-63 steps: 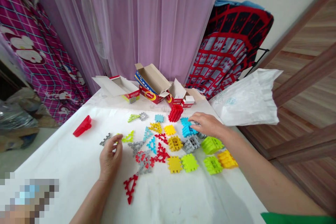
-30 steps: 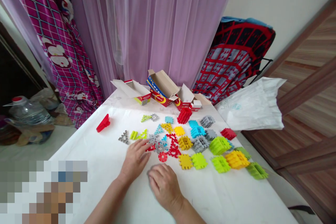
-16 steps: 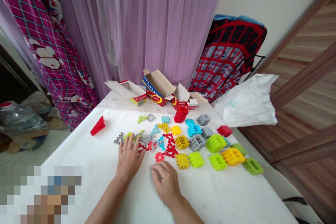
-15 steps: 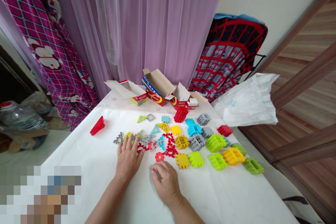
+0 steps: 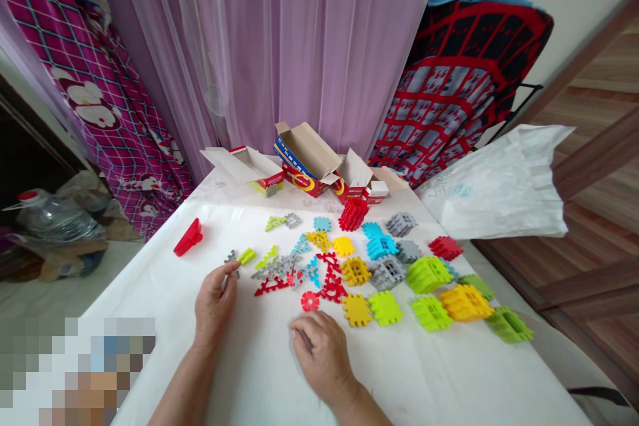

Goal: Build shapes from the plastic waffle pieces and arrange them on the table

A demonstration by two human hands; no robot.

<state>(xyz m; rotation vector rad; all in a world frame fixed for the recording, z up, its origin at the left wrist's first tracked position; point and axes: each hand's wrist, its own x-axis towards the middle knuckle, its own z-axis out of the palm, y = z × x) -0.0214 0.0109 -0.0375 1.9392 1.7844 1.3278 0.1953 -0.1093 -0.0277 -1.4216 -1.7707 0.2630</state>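
My left hand (image 5: pixel 215 299) is at the left edge of the loose pieces, its fingers curled and closed at a grey notched triangle piece (image 5: pixel 230 256), which they partly hide. Just beyond the fingertips lies a lime-green piece (image 5: pixel 246 256). My right hand (image 5: pixel 322 349) rests on the table with loosely curled fingers, and nothing shows in it. Near it lie a red round notched piece (image 5: pixel 310 301) and a flat mustard square (image 5: pixel 356 310). Between the hands are grey triangles (image 5: pixel 279 269) and a red triangle (image 5: pixel 271 287).
Stacks of coloured interlocking squares, such as a lime stack (image 5: pixel 428 274) and a yellow stack (image 5: pixel 466 303), fill the right side. Opened cardboard boxes (image 5: pixel 309 153) stand at the back. A red triangular stack (image 5: pixel 188 237) lies far left. A white bag (image 5: pixel 499 186) is beyond the right edge.
My left hand has drawn back and left from the triangles, and its spread fingers have closed at the grey triangle. My right hand stays curled. The view has shifted slightly.
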